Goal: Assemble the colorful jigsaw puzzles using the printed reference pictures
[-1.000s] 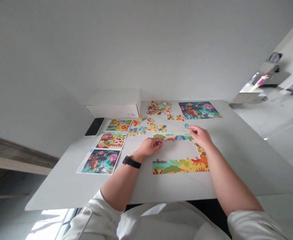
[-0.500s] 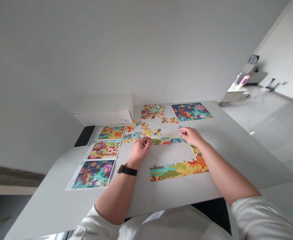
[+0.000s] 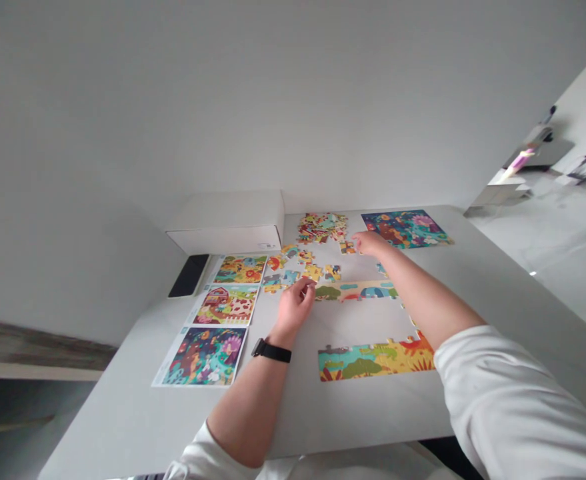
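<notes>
My left hand has its fingers curled, and their tips pinch the left end of the top puzzle strip. A black watch is on that wrist. My right hand reaches far across the table with its fingers stretched out. Its tips are at a small orange loose piece below the pile of pieces. The bottom puzzle strip lies nearer me. My right forearm hides most of the right edge joining the two strips. A blue piece lies just above the top strip.
Several loose pieces are scattered left of centre. A finished puzzle lies at the far right. Three picture cards line the left side. A white box and a black phone sit by the wall on the white table.
My right hand has left the right end of the top strip and moved away from me to the loose pieces. My left hand stays at the strip's left end.
</notes>
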